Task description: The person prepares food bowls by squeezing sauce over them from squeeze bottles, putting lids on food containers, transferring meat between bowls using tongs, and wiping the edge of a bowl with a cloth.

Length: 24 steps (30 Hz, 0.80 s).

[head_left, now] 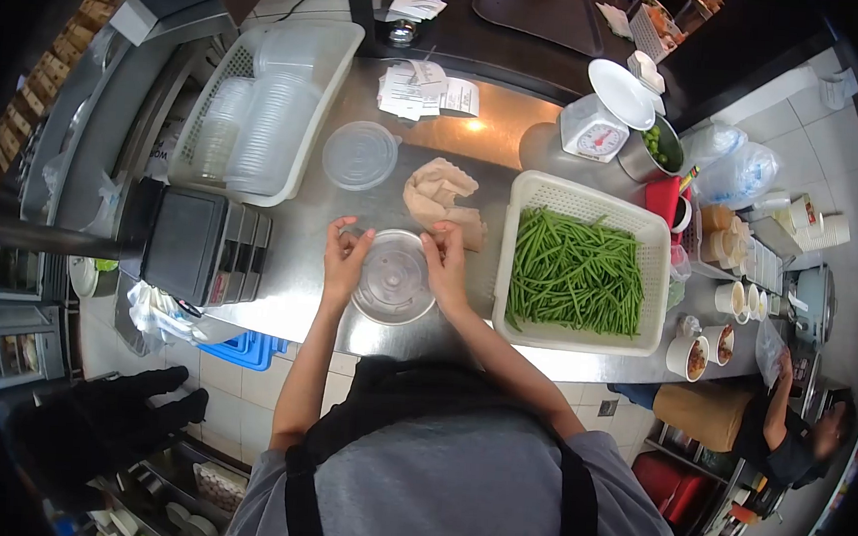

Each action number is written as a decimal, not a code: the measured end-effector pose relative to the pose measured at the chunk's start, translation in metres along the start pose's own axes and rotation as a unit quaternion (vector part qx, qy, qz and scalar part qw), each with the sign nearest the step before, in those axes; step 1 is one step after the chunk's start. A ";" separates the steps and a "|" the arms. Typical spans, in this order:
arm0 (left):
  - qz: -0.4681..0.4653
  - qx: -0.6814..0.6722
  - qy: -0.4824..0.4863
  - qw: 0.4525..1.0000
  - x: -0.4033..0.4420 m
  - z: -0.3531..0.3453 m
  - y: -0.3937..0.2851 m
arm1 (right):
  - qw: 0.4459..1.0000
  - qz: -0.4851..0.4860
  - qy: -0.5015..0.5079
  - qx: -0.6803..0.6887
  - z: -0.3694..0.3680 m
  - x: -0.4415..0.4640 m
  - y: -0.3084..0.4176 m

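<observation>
1. Fingers (339, 225) of left hand (344, 263) and right hand (446, 266): curled, thumbs inward, at opposite sides of a rim; clamped or merely touching, cannot tell.
2. Round clear lid (393, 278): on steel counter (295, 284), between both hands; any container beneath, cannot tell.
3. Obstacles beyond: crumpled brown paper (440, 192), just past right hand, contact unclear; second clear lid (359, 156), past left hand.
4. Right side: white basket (504, 263) of green beans (576, 272); behind, dial scale (593, 131) under tilted white plate (621, 93), beside metal pot (638, 161).
5. Left side: black drawer unit (187, 245); farther, white tub (335, 66) of stacked clear containers (273, 126).
6. Open room: bare steel between left hand and drawer unit; narrow gap between right hand and basket; counter's near edge just short of lid.
7. Writing: printed slips (418, 90) and scale dial, too small to read.
</observation>
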<state>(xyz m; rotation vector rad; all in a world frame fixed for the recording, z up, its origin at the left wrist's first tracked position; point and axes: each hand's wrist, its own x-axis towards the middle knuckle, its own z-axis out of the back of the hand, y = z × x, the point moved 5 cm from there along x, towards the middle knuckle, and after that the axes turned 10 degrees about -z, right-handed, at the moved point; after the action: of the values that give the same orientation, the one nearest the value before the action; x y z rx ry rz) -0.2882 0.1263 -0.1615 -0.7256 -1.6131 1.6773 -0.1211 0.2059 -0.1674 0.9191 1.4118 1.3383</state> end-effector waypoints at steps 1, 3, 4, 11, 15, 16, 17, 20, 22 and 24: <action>0.006 -0.007 0.005 1.000 0.001 -0.001 0.005 | 1.000 0.007 0.000 -0.015 -0.001 0.000 0.001; 0.017 -0.014 0.005 1.000 0.001 0.002 0.010 | 1.000 0.007 -0.007 -0.002 -0.004 -0.001 -0.002; 0.020 -0.015 0.006 1.000 0.000 0.003 0.012 | 1.000 0.016 -0.010 -0.006 -0.006 -0.002 -0.002; -0.070 0.041 0.049 0.996 0.003 -0.004 0.006 | 0.989 0.123 -0.073 -0.035 -0.002 -0.005 0.002; -0.034 0.058 0.068 0.995 -0.008 0.015 0.017 | 0.996 0.057 -0.033 -0.067 -0.011 -0.009 -0.010; -0.007 0.044 0.056 0.997 -0.011 0.019 0.020 | 0.997 0.040 -0.019 -0.062 -0.011 -0.010 -0.008; 0.012 0.005 0.030 0.999 -0.019 0.023 0.023 | 0.997 0.045 -0.012 -0.056 -0.010 -0.014 -0.005; 0.057 -0.075 -0.028 0.995 -0.055 0.011 0.015 | 0.997 0.065 0.020 -0.044 -0.003 -0.025 0.000; 0.057 -0.078 -0.053 0.994 -0.071 0.006 0.003 | 0.992 0.093 0.070 -0.039 -0.006 -0.030 -0.003; 0.068 -0.047 -0.005 0.997 -0.075 0.010 0.010 | 0.988 0.113 0.097 -0.038 -0.004 -0.035 -0.005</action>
<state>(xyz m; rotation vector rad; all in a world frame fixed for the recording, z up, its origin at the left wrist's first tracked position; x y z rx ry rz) -0.2513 0.0608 -0.1754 -0.8935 -1.6928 1.7115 -0.1153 0.1713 -0.1679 0.9394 1.4220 1.6782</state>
